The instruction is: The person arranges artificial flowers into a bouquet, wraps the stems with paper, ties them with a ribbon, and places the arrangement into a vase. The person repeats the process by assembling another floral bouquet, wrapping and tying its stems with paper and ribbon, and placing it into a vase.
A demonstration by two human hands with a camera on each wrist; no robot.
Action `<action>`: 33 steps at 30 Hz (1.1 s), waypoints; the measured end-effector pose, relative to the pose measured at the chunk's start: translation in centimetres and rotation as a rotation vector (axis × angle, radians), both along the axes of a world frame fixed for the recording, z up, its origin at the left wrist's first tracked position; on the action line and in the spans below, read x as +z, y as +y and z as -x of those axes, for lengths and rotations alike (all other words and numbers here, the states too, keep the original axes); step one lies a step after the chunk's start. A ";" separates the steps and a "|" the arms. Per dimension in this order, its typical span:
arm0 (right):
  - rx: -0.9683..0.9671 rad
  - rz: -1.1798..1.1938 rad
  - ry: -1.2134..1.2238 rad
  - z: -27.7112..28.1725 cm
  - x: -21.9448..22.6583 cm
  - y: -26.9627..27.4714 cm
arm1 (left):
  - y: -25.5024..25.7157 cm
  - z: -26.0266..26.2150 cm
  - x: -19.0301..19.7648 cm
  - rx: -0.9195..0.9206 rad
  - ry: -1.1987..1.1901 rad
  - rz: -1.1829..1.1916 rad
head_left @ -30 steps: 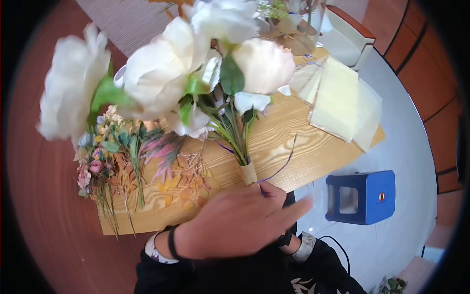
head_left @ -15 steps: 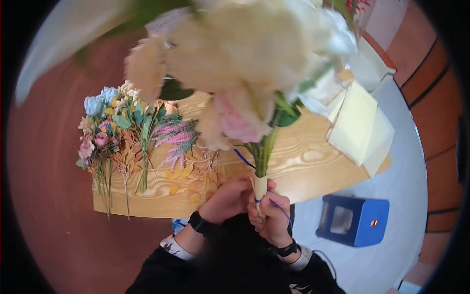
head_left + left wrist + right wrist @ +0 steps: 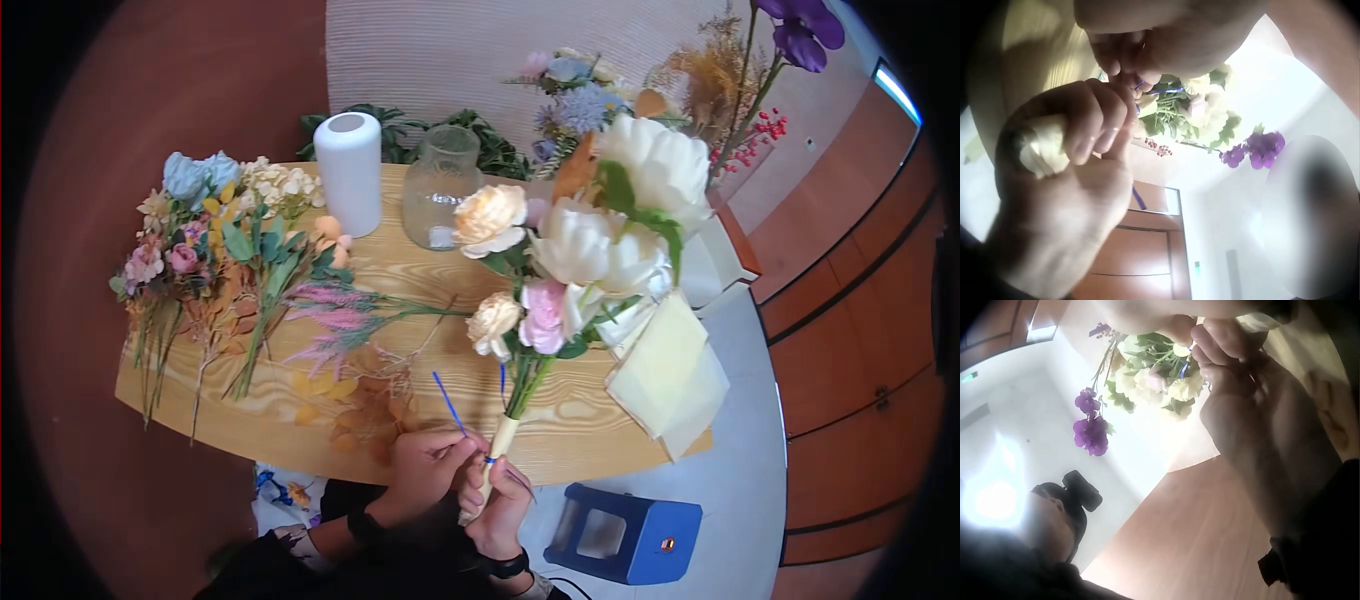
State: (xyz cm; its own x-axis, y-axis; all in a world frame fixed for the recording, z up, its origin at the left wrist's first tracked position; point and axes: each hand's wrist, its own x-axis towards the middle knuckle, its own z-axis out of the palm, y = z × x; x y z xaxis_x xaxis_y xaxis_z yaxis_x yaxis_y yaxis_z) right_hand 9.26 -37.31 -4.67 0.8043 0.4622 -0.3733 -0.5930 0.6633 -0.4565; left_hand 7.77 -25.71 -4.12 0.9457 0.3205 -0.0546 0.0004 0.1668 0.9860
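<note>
My right hand (image 3: 498, 510) grips the bouquet's stem end, which is wrapped in cream paper (image 3: 503, 438). Large white, peach and pink artificial blooms (image 3: 590, 245) top the bouquet, leaning up and right over the table. A thin blue tie (image 3: 449, 402) circles the wrapped stems. Just left of the wrap, my left hand (image 3: 425, 470) pinches this tie, one end sticking up past the fingertips. In the left wrist view, the right hand's fingers (image 3: 1107, 119) curl round the paper wrap (image 3: 1044, 147), and the blue tie (image 3: 1169, 91) runs toward the flowers.
Loose artificial flower stems (image 3: 255, 270) cover the table's left side. At the back stand a white cylinder (image 3: 348, 180) and a glass vase (image 3: 440, 190). Pale wrapping sheets (image 3: 665, 370) lie at the right edge; a blue stool (image 3: 625, 535) is on the floor beside the table.
The bouquet has swung away from the camera and tilts right, uncovering the vase and white cylinder. The left hand, earlier across and then behind the wrap, now pinches the blue tie on its left.
</note>
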 end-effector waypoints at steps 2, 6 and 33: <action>-0.006 0.010 0.018 0.1 0.0 0.1 | 0.1 0.1 -0.2 0.030 -0.142 -0.237; 0.001 0.069 0.047 0.0 0.5 0.3 | -0.2 0.3 0.0 0.047 -0.176 -0.281; 0.184 1.380 -1.126 0.9 -2.0 0.1 | 2.4 2.0 -2.7 0.019 -0.459 -0.699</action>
